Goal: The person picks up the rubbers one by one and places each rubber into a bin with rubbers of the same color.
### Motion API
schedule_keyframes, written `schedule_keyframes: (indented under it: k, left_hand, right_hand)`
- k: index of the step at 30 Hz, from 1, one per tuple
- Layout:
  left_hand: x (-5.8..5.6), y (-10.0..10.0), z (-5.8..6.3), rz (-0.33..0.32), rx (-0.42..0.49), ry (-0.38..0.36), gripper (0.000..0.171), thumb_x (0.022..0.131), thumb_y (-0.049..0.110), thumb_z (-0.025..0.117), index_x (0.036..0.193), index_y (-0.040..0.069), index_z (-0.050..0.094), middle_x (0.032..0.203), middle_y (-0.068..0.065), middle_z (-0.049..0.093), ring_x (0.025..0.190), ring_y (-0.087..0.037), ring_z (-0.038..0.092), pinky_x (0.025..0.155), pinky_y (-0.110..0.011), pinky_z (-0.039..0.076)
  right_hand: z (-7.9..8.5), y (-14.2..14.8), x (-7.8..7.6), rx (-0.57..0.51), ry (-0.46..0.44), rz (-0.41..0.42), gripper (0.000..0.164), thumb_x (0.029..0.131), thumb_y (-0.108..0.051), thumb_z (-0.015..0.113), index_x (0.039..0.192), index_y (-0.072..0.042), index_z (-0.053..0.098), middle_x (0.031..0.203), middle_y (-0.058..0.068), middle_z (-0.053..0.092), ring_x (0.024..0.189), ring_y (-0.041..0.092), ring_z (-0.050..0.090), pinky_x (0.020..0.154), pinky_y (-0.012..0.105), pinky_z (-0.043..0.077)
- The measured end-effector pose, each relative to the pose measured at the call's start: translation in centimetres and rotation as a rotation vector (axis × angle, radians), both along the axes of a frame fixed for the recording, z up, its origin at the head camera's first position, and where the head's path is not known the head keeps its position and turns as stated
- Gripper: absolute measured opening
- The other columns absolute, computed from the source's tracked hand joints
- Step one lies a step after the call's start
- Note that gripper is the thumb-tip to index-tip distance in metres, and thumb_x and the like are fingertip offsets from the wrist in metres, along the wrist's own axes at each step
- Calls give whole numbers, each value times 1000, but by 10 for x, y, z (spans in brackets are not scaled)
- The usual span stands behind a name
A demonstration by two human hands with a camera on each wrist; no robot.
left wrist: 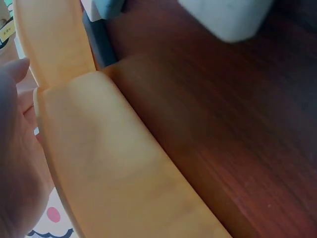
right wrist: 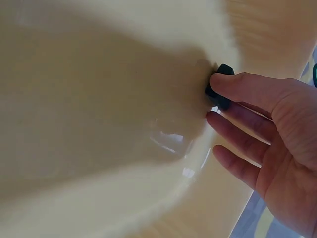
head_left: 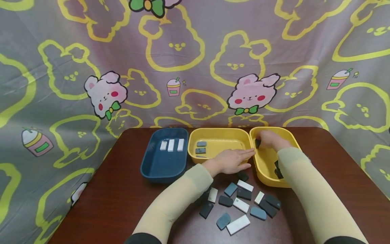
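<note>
- Head view: I see left hand (head_left: 228, 162), straight-fingered, at middle bin (head_left: 219, 135), perhaps bracing it.
- Toward its two o'clock, right hand (head_left: 272, 139) pinches black block (right wrist: 218, 100), likely for control.

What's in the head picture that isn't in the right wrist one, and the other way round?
Only the head view shows the blue bin with three white pieces, the left hand, and the loose pieces on the brown table.

Only the right wrist view shows the palm side of the right hand, with its thumb lying across a dark piece.

Both show that hand holding the dark piece inside the rightmost yellow bin, and some of the patterned cloth.
</note>
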State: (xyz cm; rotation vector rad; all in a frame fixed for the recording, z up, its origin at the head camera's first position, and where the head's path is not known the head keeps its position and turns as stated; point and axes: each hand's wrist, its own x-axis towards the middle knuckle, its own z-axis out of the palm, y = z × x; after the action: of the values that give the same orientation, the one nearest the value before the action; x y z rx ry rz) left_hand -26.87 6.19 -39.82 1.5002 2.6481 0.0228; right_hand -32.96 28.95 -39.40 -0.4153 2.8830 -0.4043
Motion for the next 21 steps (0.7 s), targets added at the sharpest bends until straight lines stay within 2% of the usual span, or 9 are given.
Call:
schedule_keyframes:
  k: [2,12,21]
  left_hand:
    - [0,0,0,2,2,-8,61,103,45,39,156,20,22,159,11,15,140,-6,27,110,-22,24]
    - [-1,3,0,2,-9,-7,62,103,43,42,156,20,21,159,10,17,139,-5,27,109,-22,26]
    - [0,4,-2,19,-19,-18,61,103,40,42,156,20,20,159,12,15,139,-4,28,108,-21,27]
  right_hand:
    - [-3,-1,-2,-1,23,25,34,74,3,72,107,10,64,97,21,65,83,31,56,86,51,46]
    - [-7,-5,-4,-45,35,2,38,75,3,75,112,4,65,104,21,65,91,35,57,94,56,42]
    - [-8,-7,-4,-56,44,21,38,74,6,74,111,8,64,107,25,65,95,37,58,95,56,42]
